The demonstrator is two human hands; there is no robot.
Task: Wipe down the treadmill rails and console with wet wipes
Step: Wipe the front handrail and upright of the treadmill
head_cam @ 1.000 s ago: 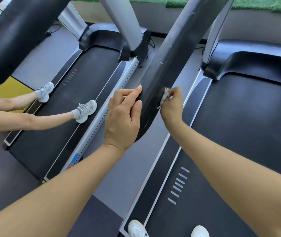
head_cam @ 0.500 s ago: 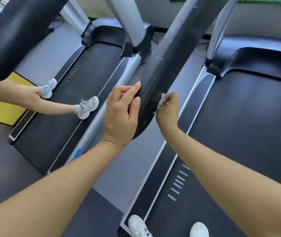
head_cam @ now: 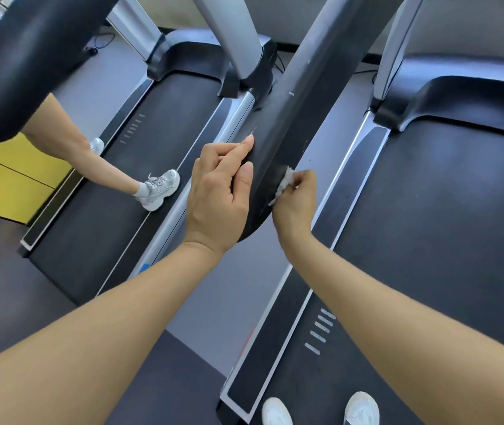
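Where the two black treadmill belts run side by side, the right treadmill [head_cam: 443, 225] carries the wearer's white shoes [head_cam: 362, 407] at its near end, and the left treadmill [head_cam: 115, 210] carries another person's leg and grey-white trainer [head_cam: 158, 188]. Grey floor [head_cam: 235, 289] shows between them. Long black padded handrail [head_cam: 293, 124] slants from far right down to a rounded near end at centre. Left hand [head_cam: 218, 194] rests against the rail's left edge, fingers straight and together, thumb laid on the rail face. Right hand [head_cam: 296, 200] pinches a small crumpled white wet wipe [head_cam: 284, 182], pressing it to the rail's right edge near that end.
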